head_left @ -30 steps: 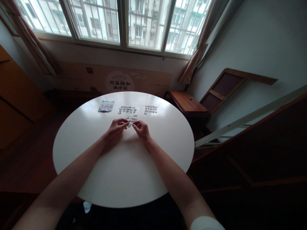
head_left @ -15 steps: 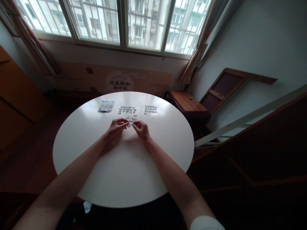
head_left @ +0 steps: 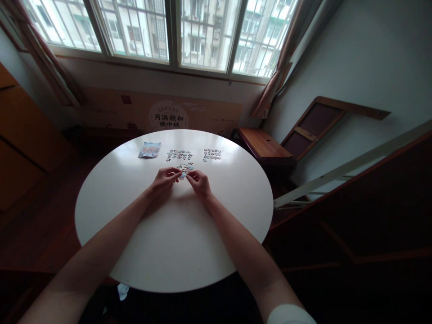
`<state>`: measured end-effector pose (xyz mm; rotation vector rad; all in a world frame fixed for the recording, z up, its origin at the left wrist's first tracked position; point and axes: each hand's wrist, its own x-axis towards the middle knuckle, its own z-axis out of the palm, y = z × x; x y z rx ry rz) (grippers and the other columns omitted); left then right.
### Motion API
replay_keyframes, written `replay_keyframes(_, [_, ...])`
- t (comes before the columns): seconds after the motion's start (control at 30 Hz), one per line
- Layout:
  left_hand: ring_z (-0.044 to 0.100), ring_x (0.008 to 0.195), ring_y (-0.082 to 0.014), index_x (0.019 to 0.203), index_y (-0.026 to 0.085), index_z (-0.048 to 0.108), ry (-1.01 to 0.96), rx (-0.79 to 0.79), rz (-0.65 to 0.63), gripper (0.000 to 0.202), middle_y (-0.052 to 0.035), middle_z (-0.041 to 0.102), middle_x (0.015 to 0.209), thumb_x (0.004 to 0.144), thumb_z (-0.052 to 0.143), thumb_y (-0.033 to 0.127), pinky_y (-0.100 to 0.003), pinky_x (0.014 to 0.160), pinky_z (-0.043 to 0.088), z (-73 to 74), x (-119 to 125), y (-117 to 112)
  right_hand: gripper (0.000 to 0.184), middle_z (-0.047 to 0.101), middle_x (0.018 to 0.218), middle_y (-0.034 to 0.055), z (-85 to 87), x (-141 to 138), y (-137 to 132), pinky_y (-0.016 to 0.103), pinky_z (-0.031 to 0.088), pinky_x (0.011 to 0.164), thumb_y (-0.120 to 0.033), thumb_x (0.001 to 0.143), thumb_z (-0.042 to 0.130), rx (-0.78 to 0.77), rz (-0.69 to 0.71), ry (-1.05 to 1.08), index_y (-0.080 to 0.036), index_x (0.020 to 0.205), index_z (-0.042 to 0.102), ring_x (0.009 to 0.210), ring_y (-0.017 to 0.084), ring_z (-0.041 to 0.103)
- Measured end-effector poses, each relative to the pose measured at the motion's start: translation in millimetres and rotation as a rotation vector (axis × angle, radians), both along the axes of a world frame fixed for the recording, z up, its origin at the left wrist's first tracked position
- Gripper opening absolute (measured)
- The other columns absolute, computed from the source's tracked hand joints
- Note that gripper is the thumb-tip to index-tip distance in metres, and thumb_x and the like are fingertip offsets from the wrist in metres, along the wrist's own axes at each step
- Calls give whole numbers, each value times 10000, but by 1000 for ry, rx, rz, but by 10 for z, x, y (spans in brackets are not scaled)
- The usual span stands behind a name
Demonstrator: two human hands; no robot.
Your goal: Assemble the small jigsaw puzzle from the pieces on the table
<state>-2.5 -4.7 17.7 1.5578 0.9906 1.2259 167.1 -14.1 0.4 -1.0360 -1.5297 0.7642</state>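
Observation:
My left hand (head_left: pixel 168 177) and my right hand (head_left: pixel 199 182) meet over a small heap of jigsaw puzzle pieces (head_left: pixel 185 167) on the white table. Both are closed, thumb against fingers in a pinch. A bluish jigsaw puzzle piece (head_left: pixel 184 174) shows between the two sets of fingertips; its outline is too small to make out. Beyond the heap, several pieces (head_left: pixel 178 155) lie spread in loose rows. Another group of pieces (head_left: pixel 212 155) stands in neater rows to the right. Left of them lies a colourful printed picture packet (head_left: pixel 150 150).
The round white table (head_left: pixel 175 238) has its near edge close to my body. A wooden bench (head_left: pixel 265 143) stands past its far right edge. Behind the table, a printed panel (head_left: pixel 212 110) sits below the barred windows. A pale metal bar (head_left: pixel 337 173) slants along the right.

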Motion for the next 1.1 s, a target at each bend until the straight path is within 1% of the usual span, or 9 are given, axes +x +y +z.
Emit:
replay_keyframes(0.33, [542, 584, -125, 796, 131, 700, -10, 5, -7, 353, -56, 640, 716, 652, 764, 447, -251, 544, 423, 43, 19, -40, 166, 677, 817, 43, 19, -1, -15, 269, 501, 626, -339, 774, 607, 6, 3, 1, -180, 780, 652, 628, 125, 581])
replay_keyframes(0.53, [542, 577, -120, 796, 130, 699, -14, -1, -6, 362, -49, 637, 701, 644, 769, 451, -251, 544, 420, 61, 21, -48, 160, 678, 829, 43, -6, -3, 1, 272, 503, 638, -334, 776, 609, 5, 9, 3, -180, 791, 650, 643, 127, 585])
replay_keyframes(0.73, [545, 573, -125, 794, 131, 698, -15, 1, -5, 390, -48, 638, 694, 624, 775, 474, -260, 547, 420, 54, 17, -43, 160, 675, 827, 45, -6, -3, 3, 274, 497, 631, -330, 781, 607, 11, 11, 8, -177, 793, 652, 640, 129, 584])
replay_keyframes(1.1, [540, 578, -122, 791, 119, 695, -19, -1, -13, 394, -56, 640, 702, 638, 769, 474, -246, 535, 415, 53, 14, -46, 160, 672, 825, 43, -25, -4, 17, 262, 484, 618, -326, 776, 607, 13, 13, 27, -172, 788, 648, 629, 121, 573])
